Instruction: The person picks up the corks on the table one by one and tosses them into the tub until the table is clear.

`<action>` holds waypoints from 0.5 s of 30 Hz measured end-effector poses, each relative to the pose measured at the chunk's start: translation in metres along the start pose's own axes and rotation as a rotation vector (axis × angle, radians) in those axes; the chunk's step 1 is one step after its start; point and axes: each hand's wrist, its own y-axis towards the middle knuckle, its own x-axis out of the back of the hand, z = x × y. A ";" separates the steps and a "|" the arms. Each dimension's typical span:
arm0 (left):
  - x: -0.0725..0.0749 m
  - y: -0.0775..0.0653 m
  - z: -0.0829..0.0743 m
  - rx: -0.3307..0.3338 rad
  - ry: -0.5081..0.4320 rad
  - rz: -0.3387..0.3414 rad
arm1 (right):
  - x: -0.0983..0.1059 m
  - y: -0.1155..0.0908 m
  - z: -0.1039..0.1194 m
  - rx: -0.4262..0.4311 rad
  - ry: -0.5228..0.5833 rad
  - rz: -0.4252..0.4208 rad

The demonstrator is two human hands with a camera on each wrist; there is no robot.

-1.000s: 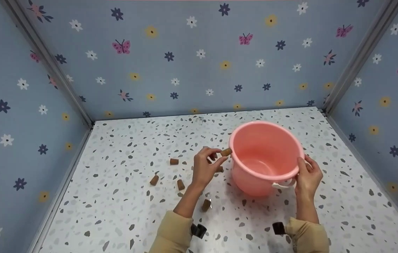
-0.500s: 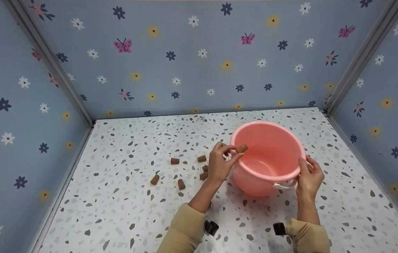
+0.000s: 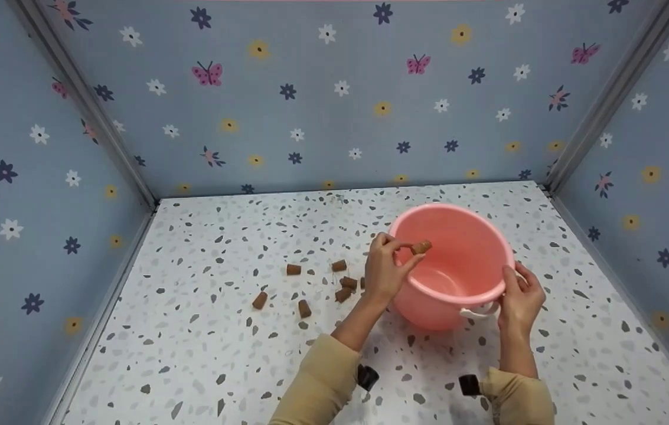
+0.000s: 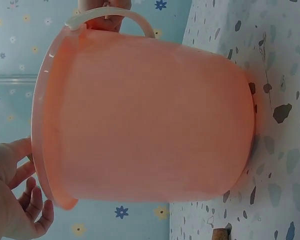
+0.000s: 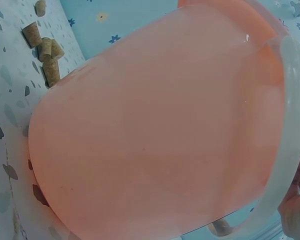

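Note:
A pink bucket [image 3: 431, 316] stands tilted on the speckled table, its mouth facing up and its inside bare as far as the head view shows. My left hand [image 3: 386, 268] pinches a brown cork [image 3: 421, 247] between thumb and fingers, just inside the bucket's left rim. In the left wrist view that hand [image 4: 12, 187] is beside the rim, its other fingers loosely bent. My right hand [image 3: 520, 298] grips the right side of the rim, above the white handle [image 3: 477, 311], which hangs down. The handle [image 5: 294, 100] crosses the right wrist view, partly covering the right hand [image 5: 297, 205].
Several loose corks [image 3: 293, 270] lie on the table left of the bucket, a few bunched together [image 3: 348, 283] near it. Flower-patterned walls [image 3: 334, 94] enclose the table [image 3: 204, 366] at the back and both sides.
My left hand has carried the cork rightward, from outside the bucket's left rim to over its opening. The right hand and the bucket have stayed nearly in place.

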 end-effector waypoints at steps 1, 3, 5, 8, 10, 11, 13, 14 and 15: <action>-0.001 0.000 -0.001 0.000 0.003 -0.001 | -0.001 -0.002 0.003 -0.011 0.006 0.001; -0.002 0.001 -0.001 -0.006 0.015 -0.003 | -0.005 -0.009 0.012 -0.026 -0.006 0.000; -0.003 0.000 -0.002 -0.007 0.021 -0.004 | -0.009 -0.013 0.016 -0.025 -0.015 -0.015; -0.002 -0.001 -0.001 0.000 0.007 -0.005 | -0.017 -0.026 0.032 -0.025 -0.040 -0.015; -0.001 -0.002 -0.001 0.008 -0.015 -0.005 | -0.020 -0.031 0.038 -0.030 -0.004 -0.018; 0.000 -0.003 -0.001 0.013 -0.027 -0.005 | -0.021 -0.033 0.040 -0.033 -0.004 -0.016; 0.001 -0.004 -0.001 0.016 -0.045 -0.005 | -0.021 -0.035 0.043 -0.053 0.010 -0.011; 0.002 -0.005 -0.001 0.018 -0.053 -0.005 | -0.020 -0.033 0.041 -0.062 0.014 -0.017; 0.003 -0.005 -0.001 0.017 -0.058 -0.005 | -0.018 -0.030 0.038 -0.068 0.021 -0.020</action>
